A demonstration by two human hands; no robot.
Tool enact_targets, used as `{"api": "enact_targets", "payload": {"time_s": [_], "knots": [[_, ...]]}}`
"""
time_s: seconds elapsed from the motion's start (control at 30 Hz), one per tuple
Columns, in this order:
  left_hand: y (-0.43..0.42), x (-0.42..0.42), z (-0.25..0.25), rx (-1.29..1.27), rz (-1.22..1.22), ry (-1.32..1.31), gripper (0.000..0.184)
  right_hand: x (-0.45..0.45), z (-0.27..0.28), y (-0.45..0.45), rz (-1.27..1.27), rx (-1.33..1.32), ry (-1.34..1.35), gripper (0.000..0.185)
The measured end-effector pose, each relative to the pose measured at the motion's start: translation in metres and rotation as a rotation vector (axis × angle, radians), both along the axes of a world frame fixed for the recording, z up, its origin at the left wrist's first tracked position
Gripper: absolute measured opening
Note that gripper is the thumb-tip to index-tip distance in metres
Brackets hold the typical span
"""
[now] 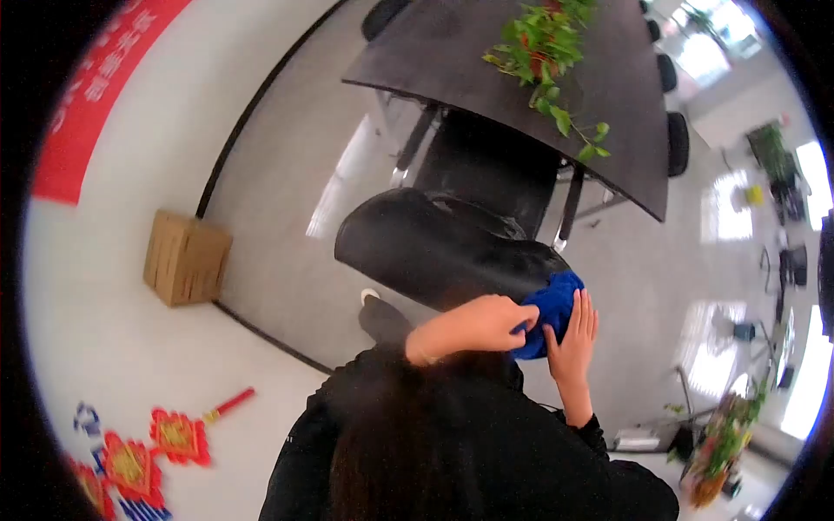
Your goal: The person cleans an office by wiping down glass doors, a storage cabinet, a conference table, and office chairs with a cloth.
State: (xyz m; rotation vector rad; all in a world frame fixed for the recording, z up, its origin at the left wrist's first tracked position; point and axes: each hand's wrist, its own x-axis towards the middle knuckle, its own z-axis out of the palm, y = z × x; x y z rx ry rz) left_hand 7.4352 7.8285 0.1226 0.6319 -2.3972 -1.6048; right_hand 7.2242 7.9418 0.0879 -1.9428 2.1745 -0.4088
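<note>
A crumpled blue cloth [549,306] lies against the right end of the black chair's backrest [434,247]. My left hand [486,326] has its fingers curled onto the cloth's left side, pinching a bit of it. On the cloth's right side rests my right hand [575,343], flat, with fingers stretched upward and the thumb apart. The lower part of the cloth hangs between the two hands. Beyond the backrest the chair's dark seat [486,165] reaches under the table edge.
A dark table [434,52] with a trailing green plant [543,52] stands ahead. A cardboard box [187,259] sits by the left wall. Red decorations [178,437] are at lower left. More chairs [678,143] and potted plants [721,443] are on the right.
</note>
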Motion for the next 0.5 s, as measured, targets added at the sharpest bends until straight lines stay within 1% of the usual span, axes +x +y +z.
{"api": "enact_targets", "payload": {"time_s": [0.07, 0.1, 0.17, 0.2, 0.23, 0.27, 0.3, 0.37, 0.4, 0.43, 0.47, 0.5], "knots": [[-0.014, 0.034, -0.002, -0.109, 0.072, 0.048, 0.018, 0.037, -0.002, -0.013, -0.125, -0.034, 0.063, 0.081], [-0.022, 0.058, 0.006, -0.12, 0.11, -0.002, 0.02, 0.062, 0.001, -0.025, -0.146, -0.054, 0.082, 0.077], [-0.036, 0.112, 0.001, -0.123, 0.234, 0.023, 0.021, 0.116, 0.0, -0.055, -0.122, -0.155, 0.081, 0.068], [-0.045, 0.139, 0.007, -0.048, 0.311, -0.054, 0.02, 0.143, 0.003, -0.074, -0.104, -0.159, 0.01, 0.061], [-0.051, 0.167, 0.003, -0.082, 0.407, -0.07, 0.02, 0.173, 0.007, -0.092, -0.112, -0.14, -0.016, 0.054], [-0.055, 0.193, -0.002, -0.044, 0.532, -0.15, 0.02, 0.201, 0.008, -0.108, -0.123, -0.13, -0.097, 0.052], [-0.061, 0.217, -0.009, -0.066, 0.63, -0.123, 0.02, 0.226, 0.008, -0.126, -0.128, -0.118, -0.178, 0.05], [-0.071, 0.255, -0.024, -0.13, 0.715, -0.121, 0.021, 0.268, 0.003, -0.156, -0.074, -0.101, -0.274, 0.048], [-0.073, 0.265, -0.029, -0.129, 0.678, -0.114, 0.021, 0.289, -0.011, -0.166, -0.028, -0.199, -0.164, 0.047], [-0.075, 0.273, -0.033, -0.155, 0.774, -0.119, 0.023, 0.302, -0.024, -0.173, 0.026, -0.292, -0.051, 0.047], [-0.077, 0.275, -0.035, -0.179, 0.873, -0.126, 0.025, 0.305, -0.027, -0.176, 0.001, -0.29, -0.044, 0.047], [-0.076, 0.27, -0.028, -0.175, 0.848, -0.124, 0.025, 0.307, -0.028, -0.175, 0.074, -0.322, 0.01, 0.048]]}}
